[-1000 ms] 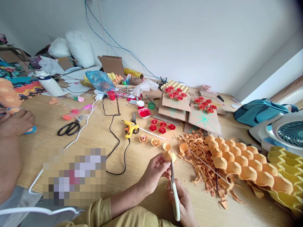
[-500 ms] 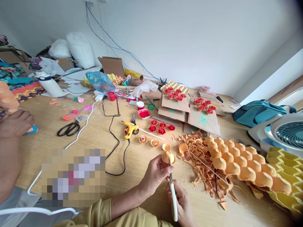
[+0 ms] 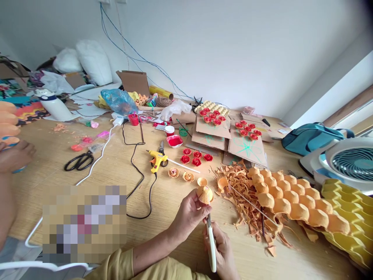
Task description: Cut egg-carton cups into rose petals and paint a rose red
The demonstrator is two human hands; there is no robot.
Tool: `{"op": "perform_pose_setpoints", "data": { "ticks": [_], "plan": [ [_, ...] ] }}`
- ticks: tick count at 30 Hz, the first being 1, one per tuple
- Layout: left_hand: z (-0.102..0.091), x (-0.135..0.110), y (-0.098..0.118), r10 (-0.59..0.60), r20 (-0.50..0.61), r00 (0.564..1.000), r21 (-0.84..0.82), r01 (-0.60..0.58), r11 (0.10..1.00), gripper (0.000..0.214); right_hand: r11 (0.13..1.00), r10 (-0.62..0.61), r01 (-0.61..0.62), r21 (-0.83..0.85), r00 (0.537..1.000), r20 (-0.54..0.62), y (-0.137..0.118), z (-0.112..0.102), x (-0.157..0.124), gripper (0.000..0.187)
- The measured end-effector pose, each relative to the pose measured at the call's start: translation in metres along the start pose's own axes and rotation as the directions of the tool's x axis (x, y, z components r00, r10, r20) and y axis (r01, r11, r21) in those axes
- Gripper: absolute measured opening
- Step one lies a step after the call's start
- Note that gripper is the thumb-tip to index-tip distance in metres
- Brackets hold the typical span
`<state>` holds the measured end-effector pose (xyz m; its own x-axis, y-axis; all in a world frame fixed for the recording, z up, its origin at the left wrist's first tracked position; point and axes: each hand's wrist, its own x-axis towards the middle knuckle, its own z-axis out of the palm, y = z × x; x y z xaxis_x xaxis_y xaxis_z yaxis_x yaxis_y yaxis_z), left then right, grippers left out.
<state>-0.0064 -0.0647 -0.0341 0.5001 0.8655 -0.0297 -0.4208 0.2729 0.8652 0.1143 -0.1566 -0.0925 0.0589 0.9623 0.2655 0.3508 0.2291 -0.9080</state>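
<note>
My left hand (image 3: pixel 189 210) pinches an orange egg carton cup (image 3: pixel 204 195) between thumb and fingers. My right hand (image 3: pixel 220 247) is closed round the white handles of a pair of scissors (image 3: pixel 212 247), whose blades point up and touch the cup's edge. Just beyond lie a loose cup (image 3: pixel 202 181) and two unpainted carton roses (image 3: pixel 188 177). Several red painted roses (image 3: pixel 197 154) stand behind them. A yellow glue gun (image 3: pixel 158 159) rests to the left, with a white glue stick reaching out from it.
Orange carton scraps (image 3: pixel 243 198) are heaped to the right beside an orange egg tray (image 3: pixel 291 198) and a yellow tray (image 3: pixel 349 217). A dish of red paint (image 3: pixel 174 141) and cardboard sheets (image 3: pixel 247 149) lie farther back. Another person's hand (image 3: pixel 17 155) works at far left. Black scissors (image 3: pixel 79 161) lie nearby.
The cup has tilted and turned in my left hand against the scissor blades. The whole view has shifted slightly, and the other person's hand at far left sits farther toward the edge.
</note>
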Motion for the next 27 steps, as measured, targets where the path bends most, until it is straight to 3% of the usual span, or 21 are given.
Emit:
{"op": "perform_pose_setpoints", "data": {
  "ticks": [8, 12, 16, 27],
  "plan": [
    [-0.002, -0.002, 0.012, -0.042, -0.101, 0.994, -0.139, 0.027, 0.99, 0.034, 1.0, 0.031, -0.031, -0.004, 0.998, 0.055, 0.003, 0.0, -0.001, 0.035],
    [-0.005, 0.001, 0.018, -0.045, -0.161, 0.986, -0.206, 0.011, 0.979, 0.032, 0.991, 0.077, -0.09, 0.103, 0.99, 0.117, 0.009, 0.0, -0.005, 0.042],
    [-0.007, 0.001, 0.02, -0.032, -0.128, 0.991, -0.249, -0.001, 0.968, 0.026, 0.972, 0.138, -0.165, 0.168, 0.978, 0.158, 0.014, 0.0, -0.007, 0.046],
    [-0.012, -0.001, 0.008, -0.123, -0.044, 0.991, -0.342, 0.101, 0.934, 0.03, 0.974, 0.128, -0.15, 0.169, 0.982, 0.137, 0.003, -0.001, -0.003, 0.039]
  ]
}}
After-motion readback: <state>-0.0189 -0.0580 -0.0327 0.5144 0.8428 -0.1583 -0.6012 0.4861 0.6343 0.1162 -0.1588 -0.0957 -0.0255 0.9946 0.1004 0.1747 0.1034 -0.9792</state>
